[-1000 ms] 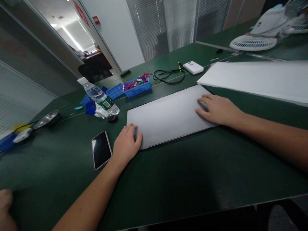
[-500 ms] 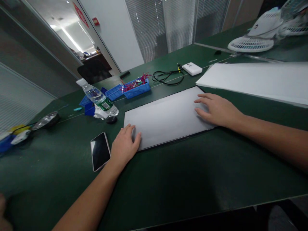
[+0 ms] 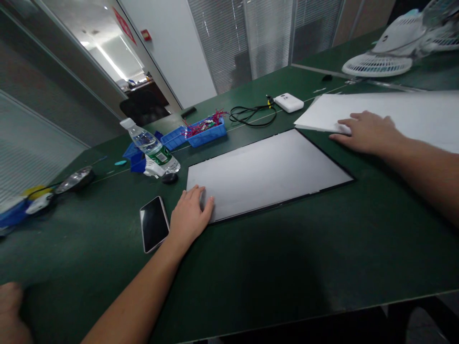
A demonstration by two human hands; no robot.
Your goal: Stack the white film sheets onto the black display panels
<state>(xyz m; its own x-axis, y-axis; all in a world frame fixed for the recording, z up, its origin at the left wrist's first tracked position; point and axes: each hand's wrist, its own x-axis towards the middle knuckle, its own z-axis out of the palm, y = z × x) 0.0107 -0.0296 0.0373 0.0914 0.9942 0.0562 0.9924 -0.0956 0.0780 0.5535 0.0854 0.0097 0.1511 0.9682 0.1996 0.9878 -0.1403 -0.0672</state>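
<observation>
A flat grey-white panel with a thin black edge (image 3: 261,172) lies on the green table. My left hand (image 3: 191,212) rests over its left end, fingers apart and holding nothing. Off to the right, my right hand (image 3: 371,131) is at the left end of a stack of large white sheets (image 3: 423,110). Its fingers are stretched out over the sheets' near edge; whether they press on the sheets I cannot tell. Beside my left wrist lies a phone (image 3: 154,224) with a dark screen.
Beyond the panel stand a water bottle (image 3: 152,148), a blue bin (image 3: 206,134) of red wires, a black cable (image 3: 251,116) and a white power bank (image 3: 289,102). White fans (image 3: 380,64) are at the far right. Another person's hand (image 3: 10,306) shows at the lower left.
My right hand has left the panel's right end and moved right to the white sheets. My left hand stays on the panel. The other person's hand shows more at lower left.
</observation>
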